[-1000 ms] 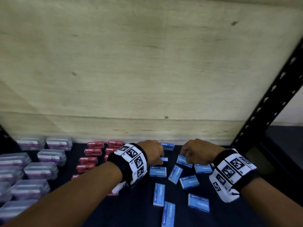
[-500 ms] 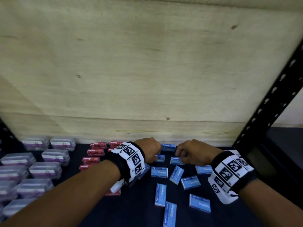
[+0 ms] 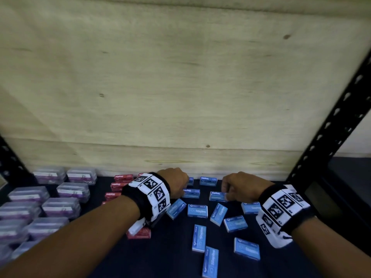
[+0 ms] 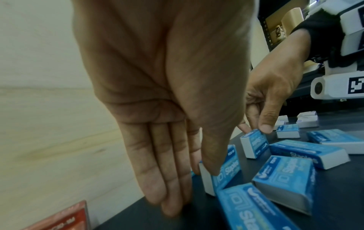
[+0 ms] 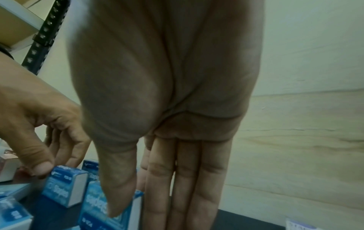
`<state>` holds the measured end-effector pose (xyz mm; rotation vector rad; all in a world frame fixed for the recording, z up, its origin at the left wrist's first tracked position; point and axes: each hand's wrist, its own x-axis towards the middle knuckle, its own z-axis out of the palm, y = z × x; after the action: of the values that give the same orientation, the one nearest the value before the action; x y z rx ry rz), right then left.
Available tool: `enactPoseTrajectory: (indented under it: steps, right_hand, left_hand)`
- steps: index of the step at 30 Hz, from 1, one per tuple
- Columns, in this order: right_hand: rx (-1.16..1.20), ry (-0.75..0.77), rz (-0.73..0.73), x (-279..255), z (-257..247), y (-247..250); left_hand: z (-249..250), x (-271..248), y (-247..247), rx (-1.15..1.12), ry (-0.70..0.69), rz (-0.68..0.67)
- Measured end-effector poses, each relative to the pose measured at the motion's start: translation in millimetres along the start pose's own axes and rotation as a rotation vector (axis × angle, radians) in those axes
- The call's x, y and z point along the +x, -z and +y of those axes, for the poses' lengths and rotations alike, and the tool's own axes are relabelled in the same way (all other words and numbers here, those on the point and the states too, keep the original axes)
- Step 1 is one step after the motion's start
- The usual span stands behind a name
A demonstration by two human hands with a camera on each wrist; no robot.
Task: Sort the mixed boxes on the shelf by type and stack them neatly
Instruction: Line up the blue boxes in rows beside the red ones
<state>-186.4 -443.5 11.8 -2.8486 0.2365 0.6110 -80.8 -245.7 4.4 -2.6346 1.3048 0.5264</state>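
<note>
At the back of the shelf [image 3: 180, 263], each of the hands pinches one blue staple box between thumb and fingers, left hand [image 3: 174, 183] on its box [image 3: 191, 193], right hand [image 3: 239, 186] on its box [image 3: 217, 196], both long axes lying crosswise, side by side.

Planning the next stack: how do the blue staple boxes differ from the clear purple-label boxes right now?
The blue staple boxes are opaque cardboard, scattered at mixed angles; the clear purple-label boxes are see-through plastic and sit in tidy rows. The left hand and right hand each pinch a blue box; none of the clear boxes is touched. Both kinds rest on the dark shelf.
</note>
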Motion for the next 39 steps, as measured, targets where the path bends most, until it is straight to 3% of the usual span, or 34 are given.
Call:
enactPoseTrajectory:
  steps: [17, 26, 39]
  right_hand:
    - [-0.011, -0.006, 0.018, 5.9, -6.5, 0.4]
    - [-0.035, -0.046, 0.037, 2.5, -0.9, 4.3]
    - [-0.073, 0.099, 0.094, 17.7, -19.5, 1.7]
  left_hand:
    - [-7.5, -2.0, -0.9, -0.019, 0.0, -0.032]
    - [-14.6, -2.3, -4.6, 0.04, 0.071, -0.029]
    - [-13.2, -0.4, -2.2, -0.01, 0.04, -0.034]
